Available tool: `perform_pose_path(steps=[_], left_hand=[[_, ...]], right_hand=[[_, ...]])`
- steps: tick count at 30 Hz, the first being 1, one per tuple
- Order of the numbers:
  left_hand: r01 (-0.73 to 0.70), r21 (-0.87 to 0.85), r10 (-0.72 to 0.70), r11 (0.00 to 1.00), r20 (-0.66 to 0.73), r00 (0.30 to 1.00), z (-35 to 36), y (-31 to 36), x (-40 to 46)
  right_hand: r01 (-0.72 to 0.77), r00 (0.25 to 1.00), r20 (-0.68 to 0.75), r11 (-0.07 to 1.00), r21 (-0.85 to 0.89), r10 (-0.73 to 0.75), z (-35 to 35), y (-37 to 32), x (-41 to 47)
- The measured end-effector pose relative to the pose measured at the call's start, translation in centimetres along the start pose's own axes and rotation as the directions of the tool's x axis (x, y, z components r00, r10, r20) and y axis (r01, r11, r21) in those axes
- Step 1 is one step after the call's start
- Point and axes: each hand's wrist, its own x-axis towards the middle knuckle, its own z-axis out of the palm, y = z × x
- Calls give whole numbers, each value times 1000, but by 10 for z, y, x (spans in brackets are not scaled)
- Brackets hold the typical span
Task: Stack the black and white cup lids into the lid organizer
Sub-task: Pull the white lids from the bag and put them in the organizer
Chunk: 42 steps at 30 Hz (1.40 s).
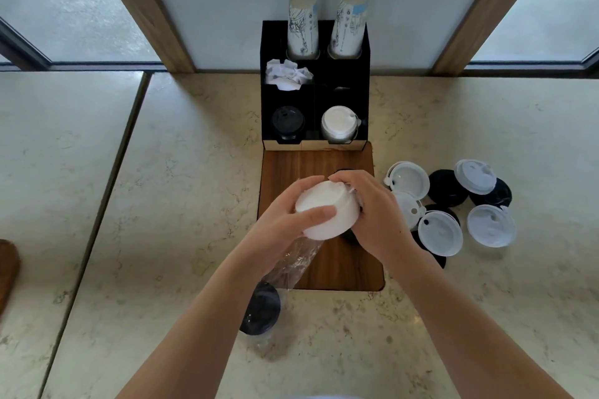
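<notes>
Nearest us on the table [181,172], a sleeve of black lids [261,308] lies in clear plastic wrap [293,266]. Above the wooden board [343,269], our left hand [285,223] and right hand [372,214] both curl round a stack of white lids [327,214], each grip pressed to its sides. We judge the stack is ready to carry: we should keep it square and upright. Loose lids [453,204] lie scattered to the right. Farther off, the lid organizer [269,42] holds white lids in its front right slot [338,123]; we lower ours there.
</notes>
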Motion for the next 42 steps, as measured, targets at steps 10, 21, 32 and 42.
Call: perform_pose_path(steps=[10,21,32,42], left_hand=[[-61,454,31,889,74,997,-9,18,32],[-47,541,139,840,-130,982,-2,29,127],[-21,899,311,437,-129,941,-26,38,248],[-13,948,102,318,-21,995,-18,54,296]], right_hand=[[-113,992,-40,975,190,122,6,18,25],[-411,906,60,840,355,419,17,62,85],[-587,761,154,569,576,630,51,107,119],[-679,629,165,433,593,759,52,111,156]])
